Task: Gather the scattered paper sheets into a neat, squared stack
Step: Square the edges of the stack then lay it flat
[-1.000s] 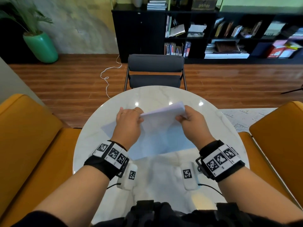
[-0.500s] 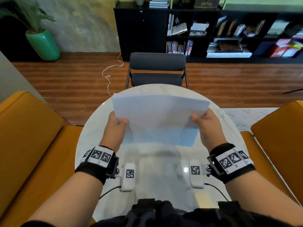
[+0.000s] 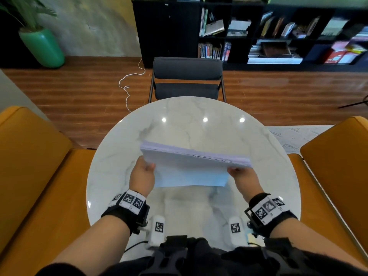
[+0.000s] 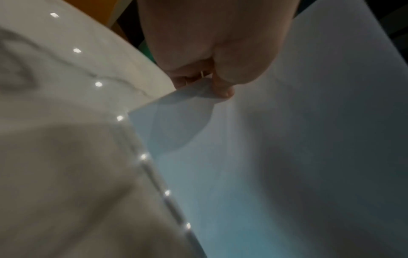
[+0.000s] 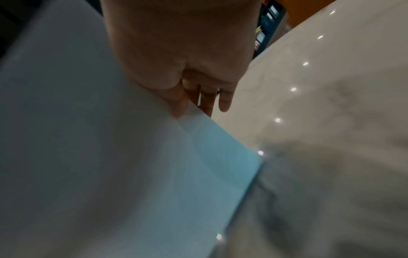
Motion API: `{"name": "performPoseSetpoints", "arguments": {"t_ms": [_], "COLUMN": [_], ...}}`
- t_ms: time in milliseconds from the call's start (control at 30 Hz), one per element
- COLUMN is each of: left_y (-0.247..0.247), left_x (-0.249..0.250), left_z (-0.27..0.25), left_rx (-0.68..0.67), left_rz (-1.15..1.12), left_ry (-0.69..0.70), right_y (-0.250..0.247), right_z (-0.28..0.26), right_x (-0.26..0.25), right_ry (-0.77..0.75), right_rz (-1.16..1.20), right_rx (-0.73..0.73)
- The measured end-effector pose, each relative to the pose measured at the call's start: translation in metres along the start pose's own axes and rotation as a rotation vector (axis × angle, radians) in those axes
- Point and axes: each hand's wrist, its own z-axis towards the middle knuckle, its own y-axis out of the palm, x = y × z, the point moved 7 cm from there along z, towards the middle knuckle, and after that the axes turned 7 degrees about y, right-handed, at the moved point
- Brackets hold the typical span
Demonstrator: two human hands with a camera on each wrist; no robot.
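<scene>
A stack of white paper sheets (image 3: 191,169) stands tilted on its lower long edge on the round marble table (image 3: 199,124), its top edge leaning away from me. My left hand (image 3: 142,173) grips the stack's left side, thumb on the near face. My right hand (image 3: 242,175) grips the right side the same way. In the left wrist view the thumb pinches the paper (image 4: 287,139) against the fingers (image 4: 189,78) behind it. In the right wrist view the paper (image 5: 110,157) is held between thumb and fingers (image 5: 224,99). The top edge shows several sheets slightly fanned.
A dark chair (image 3: 188,80) stands at the table's far side. Orange seats flank the table at left (image 3: 29,166) and right (image 3: 338,156). A black bookshelf (image 3: 258,30) and a green plant pot (image 3: 42,48) stand at the back.
The sheets went from lying loose under my hands to being lifted upright, then lowered and tilted forward onto the table. Both hands moved down to the stack's sides.
</scene>
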Motion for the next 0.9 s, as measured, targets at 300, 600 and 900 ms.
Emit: {"name": "performPoseSetpoints", "arguments": {"t_ms": [300, 600, 900], "left_y": [-0.038, -0.021, 0.011], "left_x": [0.119, 0.167, 0.066], "left_z": [0.031, 0.023, -0.007], "left_rx": [0.072, -0.018, -0.076], "left_rz": [0.392, 0.582, -0.192], "left_ry": [0.397, 0.617, 0.026], "right_y": [-0.019, 0.012, 0.003], "right_z": [-0.024, -0.021, 0.000], "right_x": [-0.118, -0.105, -0.068], "right_ry": [-0.507, -0.239, 0.103], "right_rz": [-0.259, -0.109, 0.138], "right_rx": [0.231, -0.029, -0.061]}}
